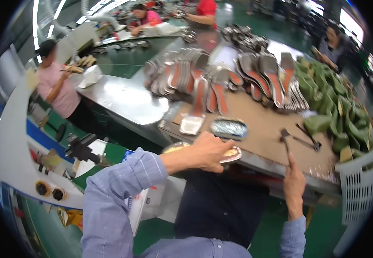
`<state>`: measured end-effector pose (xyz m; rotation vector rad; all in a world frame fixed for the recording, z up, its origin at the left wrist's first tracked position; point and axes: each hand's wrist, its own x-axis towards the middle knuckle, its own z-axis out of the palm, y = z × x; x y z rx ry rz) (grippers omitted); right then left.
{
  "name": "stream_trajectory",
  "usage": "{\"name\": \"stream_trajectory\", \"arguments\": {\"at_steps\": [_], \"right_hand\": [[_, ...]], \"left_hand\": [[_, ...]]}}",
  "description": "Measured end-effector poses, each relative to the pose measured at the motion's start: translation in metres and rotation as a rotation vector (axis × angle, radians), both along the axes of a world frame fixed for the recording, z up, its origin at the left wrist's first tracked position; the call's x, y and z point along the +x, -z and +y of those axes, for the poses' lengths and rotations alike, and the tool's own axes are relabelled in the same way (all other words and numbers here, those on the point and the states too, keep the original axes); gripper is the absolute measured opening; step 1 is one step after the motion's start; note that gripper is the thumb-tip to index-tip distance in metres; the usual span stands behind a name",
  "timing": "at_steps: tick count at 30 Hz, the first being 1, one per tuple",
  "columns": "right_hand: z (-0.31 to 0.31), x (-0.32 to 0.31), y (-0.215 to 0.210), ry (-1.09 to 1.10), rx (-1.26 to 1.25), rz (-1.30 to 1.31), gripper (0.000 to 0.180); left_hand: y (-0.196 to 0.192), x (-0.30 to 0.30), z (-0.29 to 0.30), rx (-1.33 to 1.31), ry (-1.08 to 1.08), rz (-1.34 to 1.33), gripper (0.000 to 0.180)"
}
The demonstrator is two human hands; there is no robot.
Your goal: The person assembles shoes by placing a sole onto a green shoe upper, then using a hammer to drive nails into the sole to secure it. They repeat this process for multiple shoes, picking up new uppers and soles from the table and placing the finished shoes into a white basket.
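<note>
My left hand [208, 151] lies over a grey shoe sole with a tan insole [231, 154] at the near edge of the brown work table [259, 129], gripping it. My right hand [294, 182] is at the table's front edge with its fingers closed around the handle of a dark brush-like tool [286, 139] that points up onto the table. Just beyond my left hand lie a dark oval sole with a shiny surface [229, 127] and a small silvery tray [191, 124].
Rows of grey soles with orange inserts [221, 81] stand at the back of the table. A heap of green pieces [337, 107] fills the right side above a white basket [360, 180]. Dark scissors-like pliers [307, 138] lie nearby. Other people work at a steel counter [126, 96].
</note>
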<state>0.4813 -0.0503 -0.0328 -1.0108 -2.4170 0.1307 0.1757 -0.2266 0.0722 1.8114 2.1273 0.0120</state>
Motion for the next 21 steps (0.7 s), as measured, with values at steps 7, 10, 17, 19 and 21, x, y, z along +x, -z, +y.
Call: {"name": "stream_trajectory", "arguments": {"at_steps": [7,10,17,19,21], "right_hand": [[0.021,0.019,0.031,0.113,0.153,-0.205,0.045],[0.016,0.007,0.032,0.076,0.191,-0.183,0.043],[0.013,-0.003,0.032,0.09,0.202,-0.183,0.045],[0.012,-0.001,0.031,0.106,0.215,-0.19,0.045],[0.01,0.007,0.033,0.161,0.239,-0.211,0.043]], "left_hand": [[-0.023,-0.185,-0.094,1.235,-0.814,-0.986,0.051],[0.053,-0.297,-0.152,1.531,-1.076,-0.596,0.054],[0.146,-0.404,-0.217,0.868,-1.494,0.14,0.064],[0.123,-0.393,-0.187,0.683,-1.404,0.547,0.059],[0.1,-0.351,-0.123,0.996,-1.112,0.778,0.05]]}}
